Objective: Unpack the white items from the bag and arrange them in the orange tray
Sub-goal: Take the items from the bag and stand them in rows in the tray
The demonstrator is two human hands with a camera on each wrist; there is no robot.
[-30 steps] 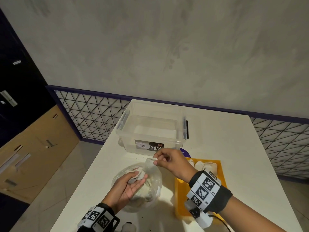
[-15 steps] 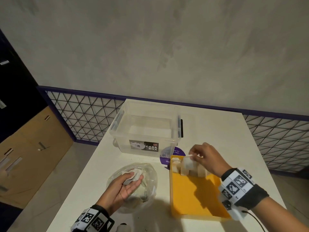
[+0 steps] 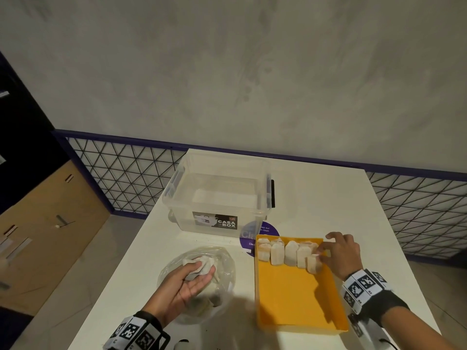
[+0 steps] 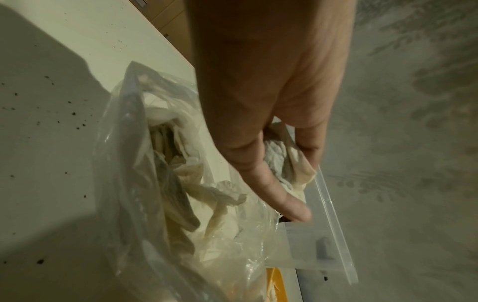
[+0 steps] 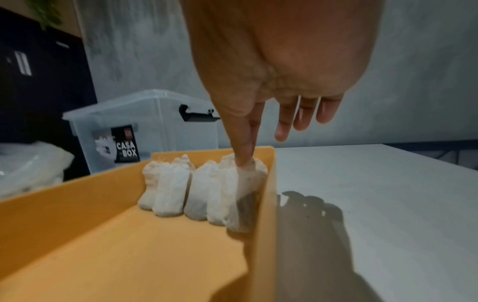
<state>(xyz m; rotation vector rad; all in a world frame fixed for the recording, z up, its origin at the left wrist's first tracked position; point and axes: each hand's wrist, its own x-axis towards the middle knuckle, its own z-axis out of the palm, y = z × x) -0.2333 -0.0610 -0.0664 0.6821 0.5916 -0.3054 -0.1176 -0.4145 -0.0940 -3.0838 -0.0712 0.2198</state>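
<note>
Hands at work over white table [image 3: 316, 198]: your right hand [image 3: 340, 253] pinches top of white pouch [image 3: 313, 263] at right end of pouch row [image 3: 285, 251] along far wall of orange tray [image 3: 290, 299]. Your left hand [image 3: 187, 281] grips crumpled white pouches [image 4: 284, 161] above clear plastic bag [image 3: 222, 294], left of tray. Casa Box container [image 3: 219, 198] stands beyond.

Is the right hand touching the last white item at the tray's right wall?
Touching. The right wrist view shows the right hand with thumb and forefinger pinching the top of the last white item beside the orange tray wall.
</note>
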